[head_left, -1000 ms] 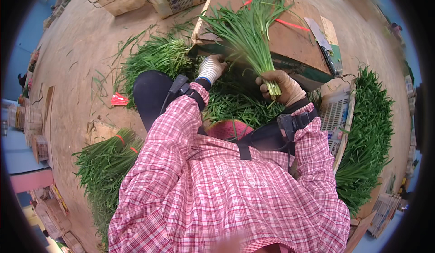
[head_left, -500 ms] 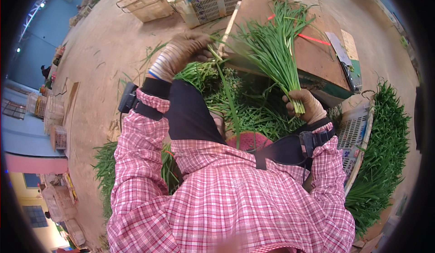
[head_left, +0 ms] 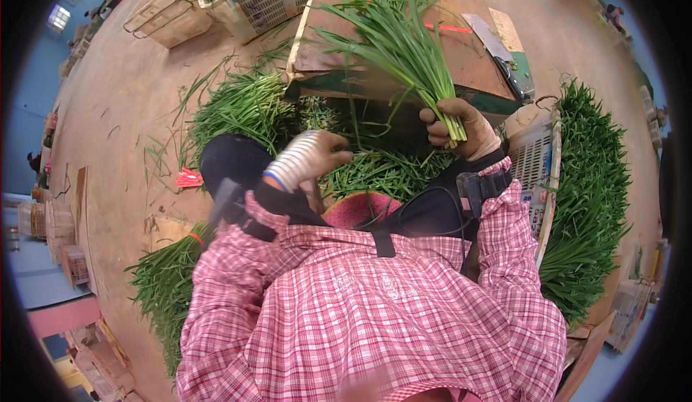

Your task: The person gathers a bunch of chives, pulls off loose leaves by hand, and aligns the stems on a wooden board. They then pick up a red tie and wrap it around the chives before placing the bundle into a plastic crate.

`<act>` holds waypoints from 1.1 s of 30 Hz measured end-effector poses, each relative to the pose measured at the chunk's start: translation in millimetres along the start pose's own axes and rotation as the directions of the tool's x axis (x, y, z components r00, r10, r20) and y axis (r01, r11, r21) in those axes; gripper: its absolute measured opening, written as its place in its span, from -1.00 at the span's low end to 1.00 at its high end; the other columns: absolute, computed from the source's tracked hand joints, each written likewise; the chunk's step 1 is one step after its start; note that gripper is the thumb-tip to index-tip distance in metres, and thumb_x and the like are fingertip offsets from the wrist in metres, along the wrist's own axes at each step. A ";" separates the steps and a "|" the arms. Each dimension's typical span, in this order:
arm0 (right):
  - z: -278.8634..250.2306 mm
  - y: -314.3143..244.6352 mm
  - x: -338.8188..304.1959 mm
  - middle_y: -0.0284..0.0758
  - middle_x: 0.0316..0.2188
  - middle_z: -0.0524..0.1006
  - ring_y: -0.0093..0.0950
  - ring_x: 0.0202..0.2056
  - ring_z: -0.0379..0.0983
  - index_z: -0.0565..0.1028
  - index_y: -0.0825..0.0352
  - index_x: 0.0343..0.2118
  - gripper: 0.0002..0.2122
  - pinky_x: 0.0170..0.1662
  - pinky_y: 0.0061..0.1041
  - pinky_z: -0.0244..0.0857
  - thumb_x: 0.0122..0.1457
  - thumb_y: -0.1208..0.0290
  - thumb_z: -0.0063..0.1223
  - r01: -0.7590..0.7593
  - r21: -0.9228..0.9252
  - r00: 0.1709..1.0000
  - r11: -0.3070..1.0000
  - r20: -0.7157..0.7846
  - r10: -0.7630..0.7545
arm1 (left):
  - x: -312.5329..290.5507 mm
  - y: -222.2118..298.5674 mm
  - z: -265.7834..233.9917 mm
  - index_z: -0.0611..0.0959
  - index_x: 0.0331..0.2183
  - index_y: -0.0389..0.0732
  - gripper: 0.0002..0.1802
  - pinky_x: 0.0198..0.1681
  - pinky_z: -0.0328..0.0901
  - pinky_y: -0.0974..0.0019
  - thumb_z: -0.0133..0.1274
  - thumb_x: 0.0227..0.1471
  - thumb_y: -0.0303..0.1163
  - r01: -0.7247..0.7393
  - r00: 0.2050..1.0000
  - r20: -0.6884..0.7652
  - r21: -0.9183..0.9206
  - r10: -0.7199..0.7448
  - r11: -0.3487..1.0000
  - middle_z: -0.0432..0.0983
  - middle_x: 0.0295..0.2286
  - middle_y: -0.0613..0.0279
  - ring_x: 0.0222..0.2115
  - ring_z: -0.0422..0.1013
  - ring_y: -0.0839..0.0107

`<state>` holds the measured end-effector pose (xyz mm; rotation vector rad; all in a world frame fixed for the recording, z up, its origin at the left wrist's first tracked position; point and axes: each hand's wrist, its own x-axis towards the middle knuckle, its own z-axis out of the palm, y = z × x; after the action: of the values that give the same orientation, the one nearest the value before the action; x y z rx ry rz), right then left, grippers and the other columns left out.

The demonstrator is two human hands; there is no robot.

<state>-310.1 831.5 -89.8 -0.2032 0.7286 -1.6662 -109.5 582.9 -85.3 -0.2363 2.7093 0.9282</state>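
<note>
My right hand [head_left: 463, 127], in a brown-palmed work glove, is closed around the pale stem ends of a bunch of garlic chives [head_left: 414, 56]. The leaves fan out up and left across a brown low table [head_left: 476, 60]. My left hand [head_left: 317, 155], gloved and slightly blurred, hangs above my lap. Its fingers are bent with a gap between thumb and forefinger, and no stalk shows in them. Loose greens [head_left: 389, 175] lie under it between my knees. A larger heap of cut chives [head_left: 241, 114] rests on the floor beyond my left knee.
A cleaver [head_left: 490, 42] and red ties [head_left: 448, 29] lie on the table. More red ties [head_left: 189, 179] are on the floor at left, near a tied bunch [head_left: 167, 261]. A white crate [head_left: 530, 164] with upright greens stands at right; another crate [head_left: 263, 2] stands far left.
My left hand has come down and right from beside the table to over my lap; the stalks at its fingers are gone. My right hand still grips the bunch. The whole view has shifted.
</note>
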 end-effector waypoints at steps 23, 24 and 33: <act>86.3 -1.9 -40.6 -0.39 -0.56 0.46 -0.61 -0.60 0.38 0.45 0.39 -0.27 -0.75 -0.57 -0.61 0.25 -0.05 0.47 0.13 -0.132 -0.746 0.932 0.653 -0.318 -0.175 | 47.7 24.5 55.3 0.18 0.21 -0.35 0.00 0.22 0.06 0.26 0.26 -0.10 -0.06 -0.098 0.944 0.128 -0.772 0.304 0.628 0.18 0.17 -0.06 0.17 0.16 0.26; 94.0 7.4 -34.9 -0.44 -0.59 0.45 -0.62 -0.60 0.38 0.46 0.36 -0.25 -0.74 -0.56 -0.61 0.26 -0.05 0.45 0.13 -0.156 -0.809 0.935 0.568 -0.305 -0.179 | 48.6 32.5 76.3 0.22 0.20 -0.31 -0.04 0.22 0.06 0.25 0.27 -0.09 -0.05 -0.186 0.885 -0.070 -0.959 0.461 0.212 0.22 0.16 0.05 0.16 0.18 0.30; 105.9 32.7 -15.6 -0.29 -0.49 0.53 -0.55 -0.58 0.45 0.40 0.42 -0.17 -0.62 -0.56 -0.55 0.31 -0.07 0.46 0.22 -0.081 -0.837 0.931 0.541 -0.257 -0.259 | 53.0 54.5 -14.2 0.38 0.09 -0.24 -0.44 0.12 0.25 0.09 0.05 0.13 -0.18 -0.320 0.936 -0.336 -0.937 0.105 -0.142 0.43 -0.02 0.12 0.01 0.36 0.23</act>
<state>-225.2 807.4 -21.0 -0.6455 1.8290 -1.3155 -175.6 613.2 -59.1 -0.0747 1.3216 3.0543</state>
